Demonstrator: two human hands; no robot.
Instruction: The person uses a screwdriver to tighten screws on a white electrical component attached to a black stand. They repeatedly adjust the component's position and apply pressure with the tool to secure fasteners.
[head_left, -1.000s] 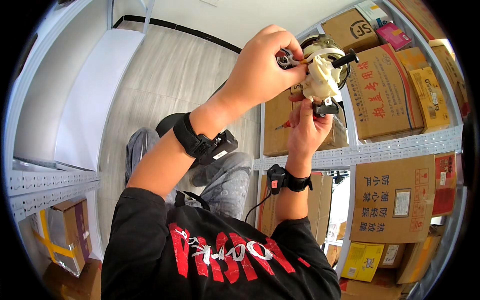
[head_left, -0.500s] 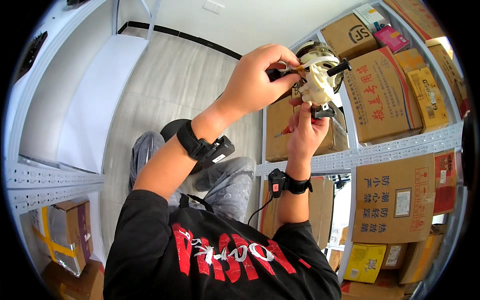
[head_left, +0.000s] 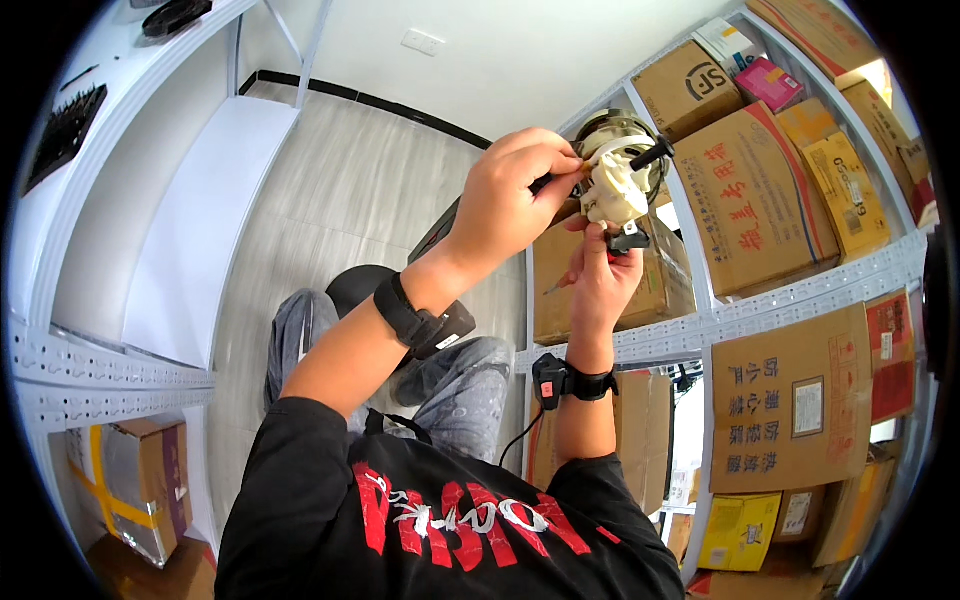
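A cream plastic mechanism [head_left: 615, 192] with a round, dark-rimmed part [head_left: 615, 125] behind it is held up in front of me at the upper right. A black peg [head_left: 652, 153] sticks out of its right side, and a small black block [head_left: 628, 240] sits at its bottom. My left hand [head_left: 505, 195] is closed at the mechanism's left side, thumb and fingers pinching a small orange-brown piece, partly hidden. My right hand [head_left: 608, 285] grips the mechanism from below. A thin tool tip [head_left: 556, 288] pokes out left of the right fingers; its handle is mostly hidden.
Shelving [head_left: 640, 345] full of cardboard boxes [head_left: 760, 200] stands close on the right. A white shelf [head_left: 190, 220] runs along the left, with black items [head_left: 68, 138] on top and a taped box [head_left: 130, 480] below. A dark round seat [head_left: 360, 290] is under my left forearm.
The mechanism and both hands have shifted slightly left and down in the picture. The tool's red handle, seen before by the right hand, is now mostly hidden. Both hands keep their grip.
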